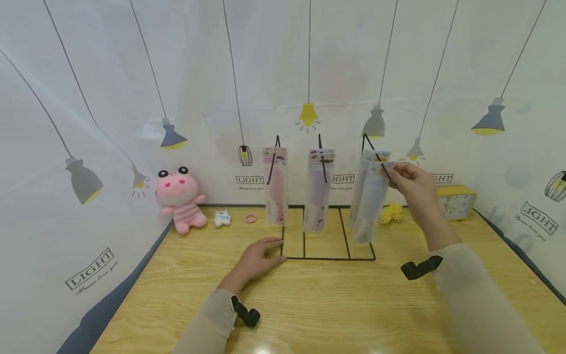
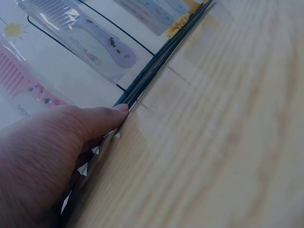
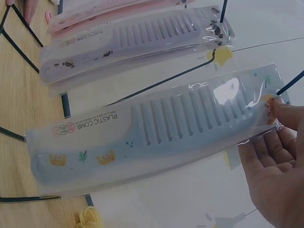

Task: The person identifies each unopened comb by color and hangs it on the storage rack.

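My right hand (image 1: 415, 189) pinches the top corner of a packaged light-blue comb (image 3: 156, 133) between thumb and fingers. A hook of the black wire display rack (image 1: 329, 259) meets the package's top, right at the fingertips. Another blue package (image 1: 358, 189) hangs behind it. A packaged purple comb (image 1: 317, 191) hangs from the middle hook, a packaged pink comb (image 1: 276, 189) from the left one. My left hand (image 1: 258, 260) rests on the table at the rack's left side, fingers extended. Its thumb touches the base wire's front corner in the left wrist view.
Along the back left sit a pink plush toy (image 1: 179, 196), a small white bear figure (image 1: 222, 218) and a pink ring (image 1: 250, 218). Behind the rack's right side are a yellow yarn bundle (image 1: 391, 213) and a yellow clock (image 1: 457, 202). A lamp-print cloth (image 1: 274, 73) backs the wooden table.
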### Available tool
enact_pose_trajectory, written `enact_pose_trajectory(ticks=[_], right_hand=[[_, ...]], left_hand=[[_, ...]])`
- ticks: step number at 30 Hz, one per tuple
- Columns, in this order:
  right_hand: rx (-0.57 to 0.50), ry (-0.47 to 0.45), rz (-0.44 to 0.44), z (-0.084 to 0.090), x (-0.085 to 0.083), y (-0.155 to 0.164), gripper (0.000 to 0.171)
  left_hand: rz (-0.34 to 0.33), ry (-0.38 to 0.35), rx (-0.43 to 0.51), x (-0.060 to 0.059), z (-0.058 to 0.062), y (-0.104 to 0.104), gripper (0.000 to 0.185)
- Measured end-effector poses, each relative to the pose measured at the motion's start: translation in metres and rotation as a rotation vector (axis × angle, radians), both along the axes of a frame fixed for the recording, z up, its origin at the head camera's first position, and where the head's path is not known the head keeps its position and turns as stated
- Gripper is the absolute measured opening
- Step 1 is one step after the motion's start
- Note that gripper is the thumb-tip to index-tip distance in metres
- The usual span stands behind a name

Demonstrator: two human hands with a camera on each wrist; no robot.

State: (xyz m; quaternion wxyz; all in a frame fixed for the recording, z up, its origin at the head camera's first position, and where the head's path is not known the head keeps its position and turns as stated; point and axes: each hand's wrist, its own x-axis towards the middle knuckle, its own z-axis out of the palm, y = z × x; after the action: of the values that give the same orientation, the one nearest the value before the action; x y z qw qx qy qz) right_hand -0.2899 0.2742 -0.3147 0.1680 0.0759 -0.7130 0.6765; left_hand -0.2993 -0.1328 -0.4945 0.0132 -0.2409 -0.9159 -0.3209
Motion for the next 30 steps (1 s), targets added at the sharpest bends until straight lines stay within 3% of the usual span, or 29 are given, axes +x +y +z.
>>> enact_pose_trajectory(ticks=[9, 18, 30], right_hand=[[0.054, 0.008, -0.083, 0.002, -0.016, -0.006, 0.038], [0.025, 0.012, -0.134, 0.003, -0.021, -0.011, 0.036], [-0.091, 0.035, -0.09, 0.001, -0.024, -0.013, 0.027]], left_hand=[[0.0, -0.002, 0.008, 0.0, 0.0, -0.001, 0.056], [0.0, 0.005, -0.005, -0.001, 0.003, 0.002, 0.057], [-0.002, -0.003, 0.017, -0.002, 0.003, -0.001, 0.056]])
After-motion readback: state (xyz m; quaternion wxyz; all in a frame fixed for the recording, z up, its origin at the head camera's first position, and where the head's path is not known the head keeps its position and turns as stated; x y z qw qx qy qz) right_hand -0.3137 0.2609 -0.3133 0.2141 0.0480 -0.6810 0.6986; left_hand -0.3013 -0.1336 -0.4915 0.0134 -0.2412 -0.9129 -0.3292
